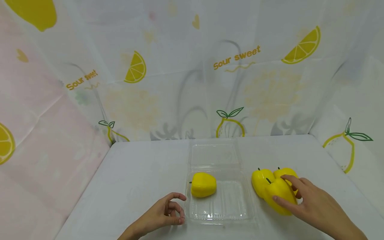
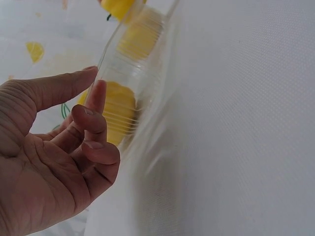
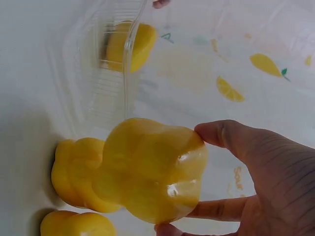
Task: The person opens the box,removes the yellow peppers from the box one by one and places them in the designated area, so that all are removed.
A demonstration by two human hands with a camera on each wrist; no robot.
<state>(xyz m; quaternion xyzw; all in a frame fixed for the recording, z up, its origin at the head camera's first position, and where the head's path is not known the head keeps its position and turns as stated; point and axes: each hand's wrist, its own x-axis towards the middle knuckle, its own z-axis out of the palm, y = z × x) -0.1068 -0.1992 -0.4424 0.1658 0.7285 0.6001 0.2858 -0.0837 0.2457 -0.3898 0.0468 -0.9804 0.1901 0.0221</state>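
Note:
With thumb and fingers on opposite sides, my right hand (image 1: 315,201) grips a yellow bell pepper (image 1: 280,195), its blunt end facing the right wrist view (image 3: 157,169). Two more yellow bell peppers (image 1: 260,180) lie close behind it, partly covered. A clear plastic clamshell box (image 1: 234,200) lies lid-back in the middle, with one yellow bell pepper (image 1: 203,185) on its side in the left part. At the box's left edge is my left hand (image 1: 165,211), fingers loosely bent, thumb and index tips at the rim and apart from each other.
The box's clear lid (image 1: 214,156) lies folded back towards the rear wall. Everything stands on a white table (image 1: 144,170). A cloth printed with lemons (image 1: 168,83) hangs behind and at both sides.

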